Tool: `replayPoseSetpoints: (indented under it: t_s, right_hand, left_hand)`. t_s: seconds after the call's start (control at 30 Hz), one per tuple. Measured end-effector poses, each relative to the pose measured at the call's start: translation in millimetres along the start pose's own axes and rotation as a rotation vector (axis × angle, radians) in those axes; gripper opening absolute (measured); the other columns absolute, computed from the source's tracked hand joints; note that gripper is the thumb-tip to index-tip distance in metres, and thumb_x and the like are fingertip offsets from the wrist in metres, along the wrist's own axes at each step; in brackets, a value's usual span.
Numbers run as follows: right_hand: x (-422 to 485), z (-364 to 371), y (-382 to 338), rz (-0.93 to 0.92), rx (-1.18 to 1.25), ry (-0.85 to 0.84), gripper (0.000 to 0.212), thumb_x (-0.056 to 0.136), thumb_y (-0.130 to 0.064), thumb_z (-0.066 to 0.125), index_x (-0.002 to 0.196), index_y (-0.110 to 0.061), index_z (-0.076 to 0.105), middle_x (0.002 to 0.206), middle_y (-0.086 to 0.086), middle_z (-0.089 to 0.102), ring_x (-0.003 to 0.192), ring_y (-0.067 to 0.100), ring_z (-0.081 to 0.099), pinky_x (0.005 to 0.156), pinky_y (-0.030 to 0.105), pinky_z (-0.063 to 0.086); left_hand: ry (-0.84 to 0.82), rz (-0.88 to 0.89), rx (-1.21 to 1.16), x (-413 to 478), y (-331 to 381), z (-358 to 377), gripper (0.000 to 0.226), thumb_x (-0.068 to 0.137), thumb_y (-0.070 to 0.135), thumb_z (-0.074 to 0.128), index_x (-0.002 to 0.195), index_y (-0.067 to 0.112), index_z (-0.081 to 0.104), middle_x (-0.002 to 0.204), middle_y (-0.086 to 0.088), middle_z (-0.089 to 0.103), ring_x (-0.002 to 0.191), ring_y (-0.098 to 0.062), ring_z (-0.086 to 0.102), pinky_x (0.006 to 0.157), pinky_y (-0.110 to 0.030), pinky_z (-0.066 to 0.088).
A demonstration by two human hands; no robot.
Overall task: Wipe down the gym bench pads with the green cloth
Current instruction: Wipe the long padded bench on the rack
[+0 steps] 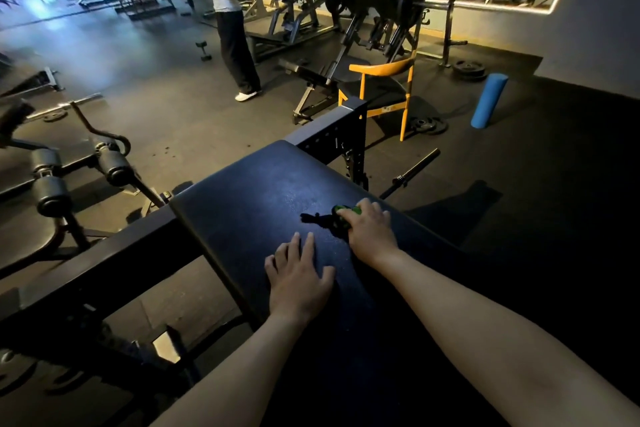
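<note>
A dark padded gym bench pad (263, 198) stretches from the bottom middle up toward a black steel frame. My left hand (299, 279) lies flat on the pad near its left edge, fingers spread and straight. My right hand (372, 232) rests on the pad's right side, with its fingers curled over the bunched green cloth (343, 211). Only a small green part of the cloth shows past the fingertips; the rest is dark or hidden under the hand.
A black frame upright (341, 125) rises at the pad's far end. Leg rollers (52, 196) stand to the left. An orange chair (381, 90), a blue foam roller (488, 100) and a barbell (410, 172) are on the floor to the right. A person (232, 21) stands at the back.
</note>
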State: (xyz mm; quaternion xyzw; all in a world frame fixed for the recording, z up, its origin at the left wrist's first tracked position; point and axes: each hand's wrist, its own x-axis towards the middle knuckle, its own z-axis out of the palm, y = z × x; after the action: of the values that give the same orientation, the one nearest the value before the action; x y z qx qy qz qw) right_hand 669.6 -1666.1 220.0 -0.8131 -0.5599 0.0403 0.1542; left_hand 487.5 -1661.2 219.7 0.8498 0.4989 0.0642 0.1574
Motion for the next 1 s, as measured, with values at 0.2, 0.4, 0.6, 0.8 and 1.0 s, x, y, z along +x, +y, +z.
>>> replayPoseSetpoints:
  t_s: [0.2, 0.4, 0.6, 0.8, 1.0]
  right_hand:
    - [19, -10, 35, 0.233, -0.002, 0.048, 0.055, 0.092, -0.008, 0.042, 0.141, -0.032, 0.051, 0.13, 0.011, 0.043, 0.12, 0.031, 0.039, 0.101, 0.042, 0.03]
    - [22, -23, 49, 0.53, 0.049, 0.036, 0.039, 0.092, -0.012, 0.045, 0.127, -0.023, 0.058, 0.141, 0.016, 0.039, 0.129, 0.036, 0.036, 0.105, 0.047, 0.028]
    - [11, -23, 22, 0.399, -0.01, -0.017, 0.035, 0.093, -0.016, 0.043, 0.127, -0.015, 0.055, 0.132, 0.018, 0.046, 0.121, 0.036, 0.046, 0.103, 0.044, 0.032]
    - [-15, -11, -5, 0.127, 0.107, -0.062, 0.045, 0.091, -0.019, 0.046, 0.135, -0.025, 0.056, 0.126, 0.014, 0.049, 0.115, 0.033, 0.049, 0.099, 0.04, 0.032]
    - [-5, -27, 34, 0.343, 0.034, 0.116, 0.048, 0.087, -0.015, 0.049, 0.134, -0.026, 0.053, 0.133, 0.011, 0.043, 0.123, 0.032, 0.035, 0.102, 0.044, 0.028]
  left_hand:
    - [0.007, 0.019, 0.062, 6, -4, 6, 0.069, 0.092, 0.063, 0.031, 0.156, 0.041, 0.02, 0.167, 0.002, 0.009, 0.148, -0.023, 0.004, 0.12, -0.048, 0.0]
    - [0.016, 0.007, 0.071, 5, -4, 7, 0.068, 0.089, 0.063, 0.032, 0.154, 0.042, 0.025, 0.167, 0.003, 0.011, 0.147, -0.022, 0.006, 0.118, -0.045, -0.001]
    - [0.017, -0.001, 0.099, 4, 0, 7, 0.073, 0.084, 0.063, 0.023, 0.154, 0.043, 0.025, 0.166, 0.001, 0.013, 0.146, -0.023, 0.008, 0.119, -0.046, 0.001]
    - [0.009, 0.019, 0.111, 5, 1, 6, 0.072, 0.084, 0.062, 0.022, 0.154, 0.044, 0.024, 0.166, 0.001, 0.013, 0.147, -0.023, 0.007, 0.118, -0.045, 0.0]
    - [0.021, 0.041, 0.112, 4, 1, 7, 0.07, 0.084, 0.058, 0.023, 0.153, 0.044, 0.027, 0.166, 0.003, 0.017, 0.146, -0.021, 0.011, 0.117, -0.046, 0.002]
